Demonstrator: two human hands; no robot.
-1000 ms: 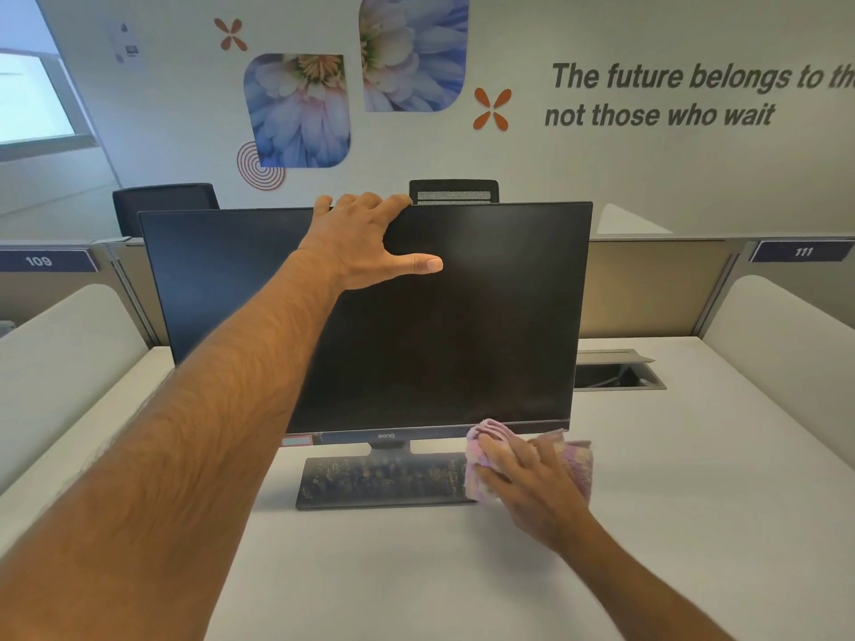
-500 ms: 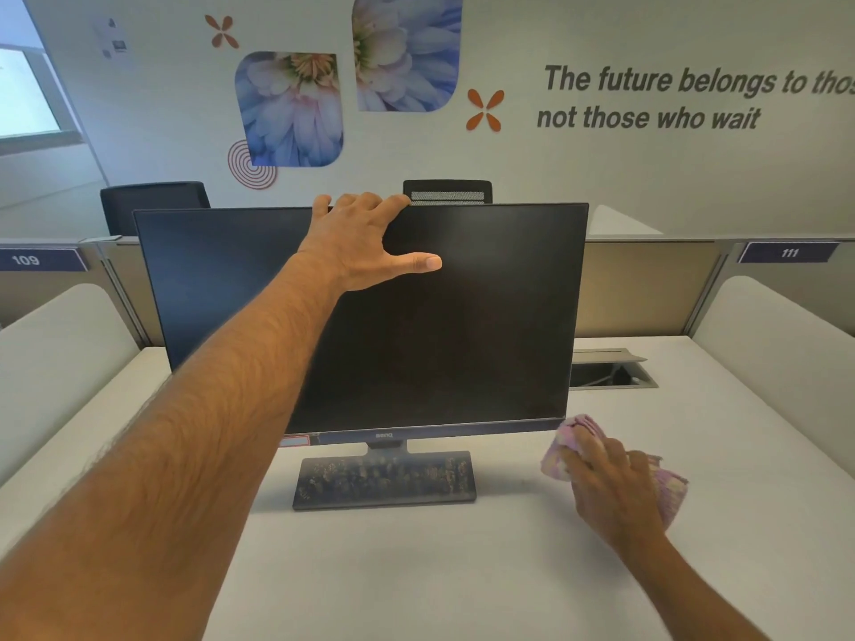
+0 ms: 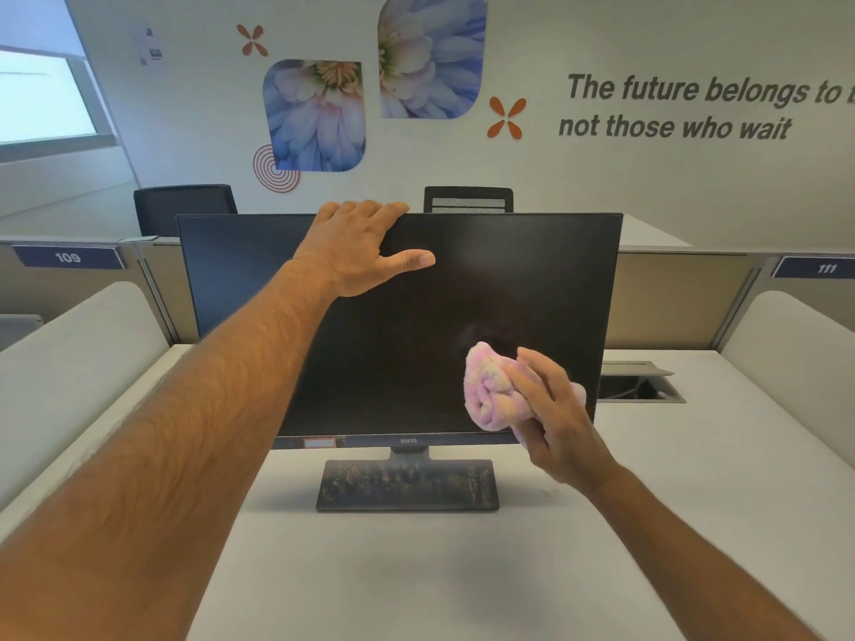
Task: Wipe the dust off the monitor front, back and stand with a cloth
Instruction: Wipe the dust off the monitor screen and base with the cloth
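A black monitor (image 3: 509, 279) stands upright on a white desk (image 3: 671, 525), its screen dark and facing me. Its flat rectangular stand base (image 3: 407, 485) looks dusty and speckled. My left hand (image 3: 358, 249) grips the monitor's top edge, fingers hooked over the back and thumb stretched across the screen. My right hand (image 3: 557, 416) holds a bunched pink cloth (image 3: 488, 390) against the lower right part of the screen. The monitor's back is hidden from me.
An open cable hatch (image 3: 636, 381) sits in the desk right of the monitor. Low padded dividers (image 3: 69, 363) flank the desk on both sides. Two black office chairs (image 3: 467, 198) stand behind the partition.
My right hand lifted the cloth from the stand base, swung out to the right over the desk, then rose to the screen's lower right. My left hand has stayed on the top edge.
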